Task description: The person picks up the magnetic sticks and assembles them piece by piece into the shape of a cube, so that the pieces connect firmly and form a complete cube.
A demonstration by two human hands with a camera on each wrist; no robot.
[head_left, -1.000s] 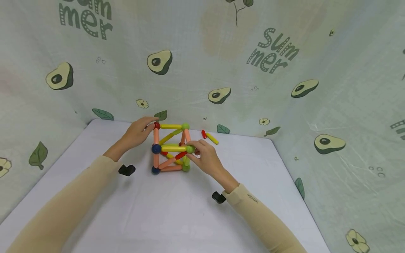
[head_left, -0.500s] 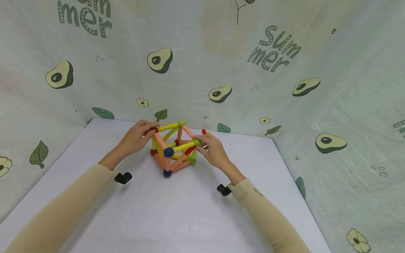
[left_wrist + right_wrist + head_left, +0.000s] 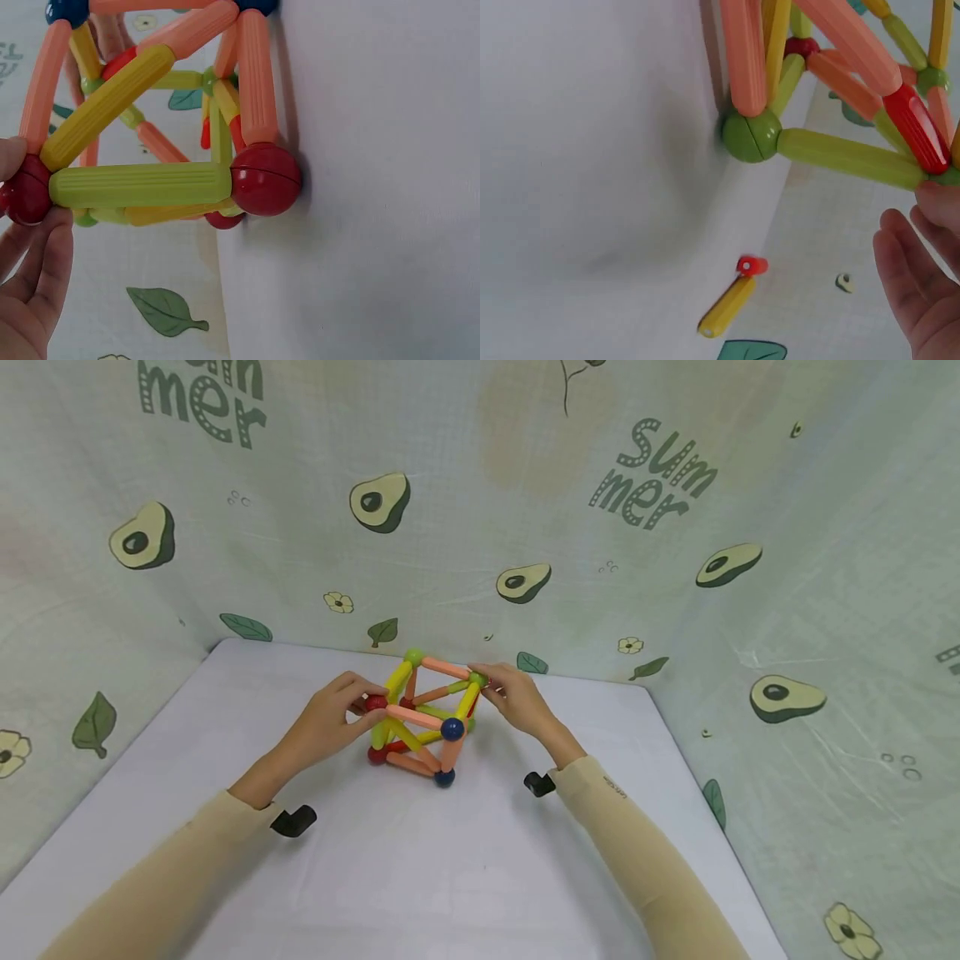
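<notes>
A cube frame of magnetic sticks (image 3: 414, 717) and balls stands on the white table, with salmon, yellow, green and red sticks and some diagonals. My left hand (image 3: 322, 718) pinches the red ball (image 3: 377, 702) at its upper front-left corner; in the left wrist view thumb and fingers lie on either side of that ball (image 3: 28, 196). At the upper back-right corner my right hand (image 3: 521, 700) pinches a green ball (image 3: 477, 678), partly covered by the fingers in the right wrist view. A blue ball (image 3: 452, 729) marks the upper front-right corner, above another blue ball (image 3: 444, 777).
A loose yellow stick (image 3: 727, 306) and a short red piece (image 3: 752, 265) lie near the table's back edge, hidden in the head view. Patterned cloth (image 3: 450, 527) rises behind the table (image 3: 450, 877). Black wrist cameras (image 3: 294, 821) sit by both cuffs.
The cube frame has turned counterclockwise seen from above: its blue corner went from front left to front right. My left hand came nearer; my right hand moved back and right.
</notes>
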